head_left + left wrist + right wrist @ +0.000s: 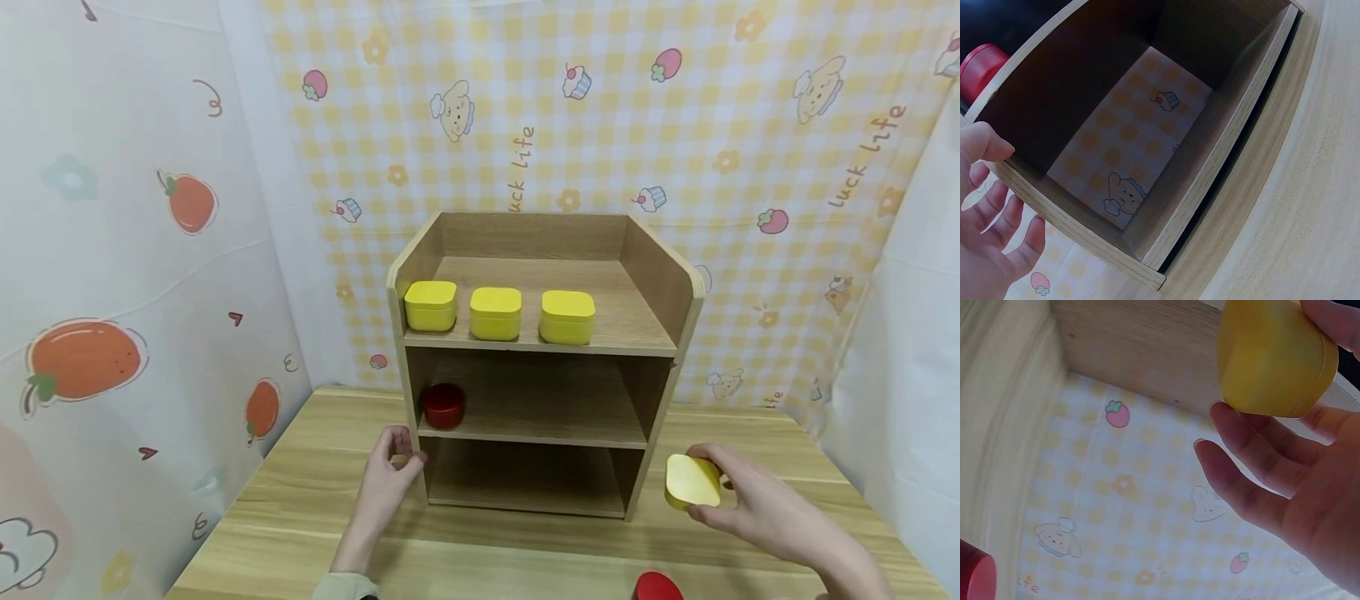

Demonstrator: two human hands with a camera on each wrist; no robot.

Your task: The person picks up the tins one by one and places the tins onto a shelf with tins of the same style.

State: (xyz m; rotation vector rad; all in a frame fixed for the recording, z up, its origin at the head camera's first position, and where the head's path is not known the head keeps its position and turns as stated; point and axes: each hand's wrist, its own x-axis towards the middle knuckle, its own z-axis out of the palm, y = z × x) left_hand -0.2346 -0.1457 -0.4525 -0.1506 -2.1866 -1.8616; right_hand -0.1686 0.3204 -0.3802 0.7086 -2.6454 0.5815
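Note:
My right hand [757, 504] pinches a small yellow rounded-square box [692, 481] between thumb and fingers, to the right of the wooden shelf unit [537, 346]. In the right wrist view, the yellow box [1275, 359] is up against the fingertips, with the lower fingers spread beneath it. My left hand [386, 475] holds the front edge of the unit's left side panel [1079, 234], thumb on the inner side and fingers along the outside. Three similar yellow boxes [495, 314] stand in a row on the top shelf. A round red container [444, 406] sits at the left of the middle shelf.
Another red round item [658, 587] is on the wooden table [510, 562] at the front edge of view, partly cut off. A patterned curtain [525, 108] hangs behind the shelf unit, and white printed sheets [135, 275] stand at both sides.

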